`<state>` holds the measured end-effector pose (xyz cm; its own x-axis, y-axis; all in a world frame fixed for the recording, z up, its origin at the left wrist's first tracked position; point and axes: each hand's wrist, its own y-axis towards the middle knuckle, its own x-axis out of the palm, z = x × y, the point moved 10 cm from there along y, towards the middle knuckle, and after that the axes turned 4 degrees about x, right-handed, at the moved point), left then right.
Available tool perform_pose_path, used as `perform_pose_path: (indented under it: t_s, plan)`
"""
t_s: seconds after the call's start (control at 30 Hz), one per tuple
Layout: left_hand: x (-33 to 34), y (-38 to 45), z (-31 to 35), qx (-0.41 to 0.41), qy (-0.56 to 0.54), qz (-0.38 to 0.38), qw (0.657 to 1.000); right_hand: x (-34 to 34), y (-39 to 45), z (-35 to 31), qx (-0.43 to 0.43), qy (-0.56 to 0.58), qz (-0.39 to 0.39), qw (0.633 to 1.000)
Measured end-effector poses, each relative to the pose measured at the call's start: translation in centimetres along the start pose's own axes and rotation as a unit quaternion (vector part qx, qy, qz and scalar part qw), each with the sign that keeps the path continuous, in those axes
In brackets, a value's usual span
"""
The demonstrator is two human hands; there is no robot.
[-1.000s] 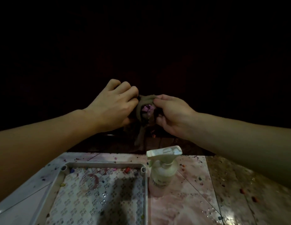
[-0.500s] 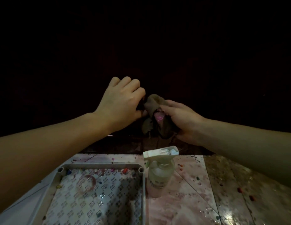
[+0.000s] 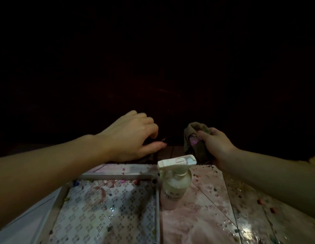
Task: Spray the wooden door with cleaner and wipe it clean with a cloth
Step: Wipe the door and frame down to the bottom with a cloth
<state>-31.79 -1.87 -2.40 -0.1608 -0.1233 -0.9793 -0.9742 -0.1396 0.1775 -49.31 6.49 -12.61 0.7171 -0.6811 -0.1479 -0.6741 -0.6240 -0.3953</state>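
Hands apart at foot of door, cloth in right.
White plastic spray bottle (image 3: 174,180) upright on pink tiled floor (image 3: 197,226), touching patterned tray (image 3: 107,176) corner. Beyond: left hand (image 3: 130,136) loosely curled, holding nothing; right hand (image 3: 216,145) grips crumpled brown cloth (image 3: 193,138) against dark wooden door (image 3: 153,67).

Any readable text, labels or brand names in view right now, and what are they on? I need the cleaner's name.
None can be read.
Spray bottle: faint dark print on its body, too blurred and dim to make out.
Tray, cloth, dark door: no lettering visible.
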Motion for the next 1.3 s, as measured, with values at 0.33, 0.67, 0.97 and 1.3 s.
perform_pose_path:
  t_s: [0.33,0.67,0.97,1.3]
  plan:
    - [1.5,-0.2,4.5,-0.009,-0.125,-0.072,0.989,1.2,0.7,2.6,0.021,-0.052,-0.001,0.998]
    - [-0.3,-3.7,3.8,-0.031,-0.137,-0.062,0.988,0.3,0.6,2.3,-0.016,-0.136,0.005,0.991]
    - [-5.4,-6.0,0.6,-0.059,-0.135,0.006,0.989,2.4,-0.4,1.0,-0.045,-0.234,-0.004,0.971]
    - [-1.8,-11.1,-2.4,-0.055,-0.040,-0.132,0.989,5.1,-2.7,2.1,-0.128,-0.385,-0.027,0.914]
